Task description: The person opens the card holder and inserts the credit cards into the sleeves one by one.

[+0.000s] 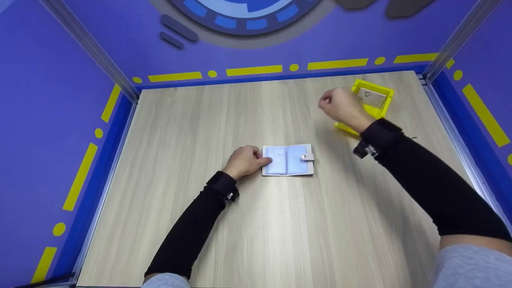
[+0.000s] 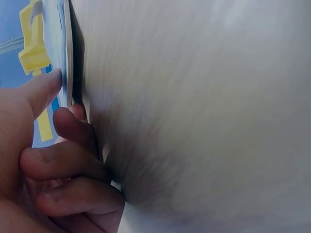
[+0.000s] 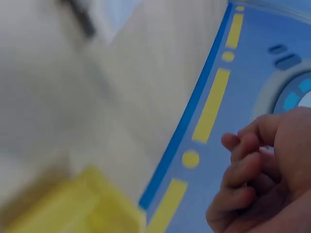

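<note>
A small card holder [image 1: 296, 160] lies unfolded on the table, its clear bluish sleeves showing and a snap strap at its right edge. My left hand [image 1: 246, 161] pinches its left edge, the thumb on top of the sleeve. Close up in the left wrist view, fingers [image 2: 73, 160] curl beside and below the cover's edge. My right hand [image 1: 342, 106] is raised by the left side of a yellow box [image 1: 384, 112]. In the right wrist view its fingers [image 3: 240, 170] are curled towards the palm, and no object shows in them.
Inside the box, at its far end, lies a pale card-like piece [image 1: 371, 97] with dark markings. The wood-grain table [image 1: 192, 132] is bordered by blue panels [image 1: 256, 52] at the back and both sides, with metal rails along the side edges.
</note>
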